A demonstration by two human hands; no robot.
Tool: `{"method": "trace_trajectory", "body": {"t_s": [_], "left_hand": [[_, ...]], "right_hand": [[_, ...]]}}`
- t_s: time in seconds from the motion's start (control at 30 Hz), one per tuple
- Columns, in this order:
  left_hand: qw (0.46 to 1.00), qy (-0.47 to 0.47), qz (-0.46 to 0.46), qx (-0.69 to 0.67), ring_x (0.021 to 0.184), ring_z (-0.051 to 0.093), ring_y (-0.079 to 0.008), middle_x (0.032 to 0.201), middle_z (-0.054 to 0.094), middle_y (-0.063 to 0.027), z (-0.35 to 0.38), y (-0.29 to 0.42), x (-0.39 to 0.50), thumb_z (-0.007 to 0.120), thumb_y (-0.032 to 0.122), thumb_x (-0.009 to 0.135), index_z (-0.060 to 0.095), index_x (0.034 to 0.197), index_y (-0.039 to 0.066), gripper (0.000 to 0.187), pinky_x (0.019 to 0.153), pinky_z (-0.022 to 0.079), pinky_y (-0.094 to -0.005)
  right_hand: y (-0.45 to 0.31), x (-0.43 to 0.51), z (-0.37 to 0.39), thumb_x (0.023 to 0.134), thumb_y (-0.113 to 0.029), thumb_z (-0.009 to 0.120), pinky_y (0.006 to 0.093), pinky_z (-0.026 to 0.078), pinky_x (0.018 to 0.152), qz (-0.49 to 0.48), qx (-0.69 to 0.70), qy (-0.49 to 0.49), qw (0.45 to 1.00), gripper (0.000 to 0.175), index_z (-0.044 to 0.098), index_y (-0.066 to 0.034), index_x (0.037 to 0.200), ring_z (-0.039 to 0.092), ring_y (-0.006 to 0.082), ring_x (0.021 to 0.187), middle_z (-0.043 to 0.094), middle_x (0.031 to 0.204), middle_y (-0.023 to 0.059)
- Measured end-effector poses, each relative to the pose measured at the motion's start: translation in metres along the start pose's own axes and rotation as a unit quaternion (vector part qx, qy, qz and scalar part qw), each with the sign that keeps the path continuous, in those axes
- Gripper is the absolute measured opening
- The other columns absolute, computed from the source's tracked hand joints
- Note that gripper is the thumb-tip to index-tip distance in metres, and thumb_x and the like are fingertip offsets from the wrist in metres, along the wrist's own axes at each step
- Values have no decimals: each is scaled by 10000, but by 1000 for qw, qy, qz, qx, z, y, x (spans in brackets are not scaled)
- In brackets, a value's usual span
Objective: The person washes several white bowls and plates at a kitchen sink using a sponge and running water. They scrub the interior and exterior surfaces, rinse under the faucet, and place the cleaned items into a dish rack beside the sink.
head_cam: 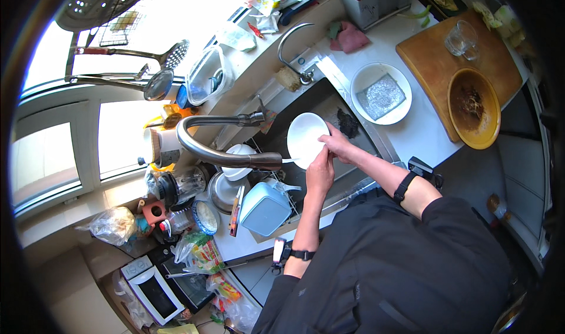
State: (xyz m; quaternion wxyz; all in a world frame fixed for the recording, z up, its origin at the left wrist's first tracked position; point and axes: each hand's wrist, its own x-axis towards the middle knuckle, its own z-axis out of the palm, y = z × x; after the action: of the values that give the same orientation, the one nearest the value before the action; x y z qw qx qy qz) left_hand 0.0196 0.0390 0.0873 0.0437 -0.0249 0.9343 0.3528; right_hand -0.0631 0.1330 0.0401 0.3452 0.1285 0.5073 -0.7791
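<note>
Both hands hold a white bowl (306,137) over the dark sink (322,100). My left hand (320,173) grips its near rim, and my right hand (337,144) holds the right side, fingers lying over the rim. The curved metal faucet (212,158) reaches in from the left. Water from its spout runs onto the bowl's lower left edge. Beyond my right hand, a dark clump of scraps (348,123) lies in the sink. The fingers beneath the bowl are hidden.
A light blue plastic container (265,208), a knife (237,210) and stacked bowls (238,157) stand left of the sink. Right of it are a white bowl (380,69) with a silvery scouring pad (382,96), a wooden cutting board (423,56), a glass mug (460,38) and a yellow bowl (487,126) with food remains.
</note>
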Motion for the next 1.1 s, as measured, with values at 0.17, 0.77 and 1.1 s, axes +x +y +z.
{"method": "trace_trajectory", "body": {"t_s": [0.17,0.77,1.1], "left_hand": [[999,0,-47,17,1033,662,-407,1139,684,-230,-40,-23,-29,657,141,918,659,1220,36,320,898,525,-458],[990,79,-115,37,1036,656,-416,1113,677,-255,-54,-63,-13,701,147,883,587,1288,-13,450,926,513,-437],[982,-56,-140,-111,771,637,-177,864,713,-129,-31,-81,21,642,159,953,693,1099,-26,240,717,501,-342]], "right_hand": [[19,1,-7,859,-32,503,495,628,737,91,-23,-72,993,670,411,-152,1511,636,336,1132,571,1317,182],[-18,-12,-11,977,-339,544,513,644,695,204,-213,-134,946,583,470,46,1408,710,319,1018,654,1192,214],[-36,-40,-39,1001,-370,516,466,654,662,248,-163,-97,950,621,428,75,1424,734,342,935,652,1180,250]]}}
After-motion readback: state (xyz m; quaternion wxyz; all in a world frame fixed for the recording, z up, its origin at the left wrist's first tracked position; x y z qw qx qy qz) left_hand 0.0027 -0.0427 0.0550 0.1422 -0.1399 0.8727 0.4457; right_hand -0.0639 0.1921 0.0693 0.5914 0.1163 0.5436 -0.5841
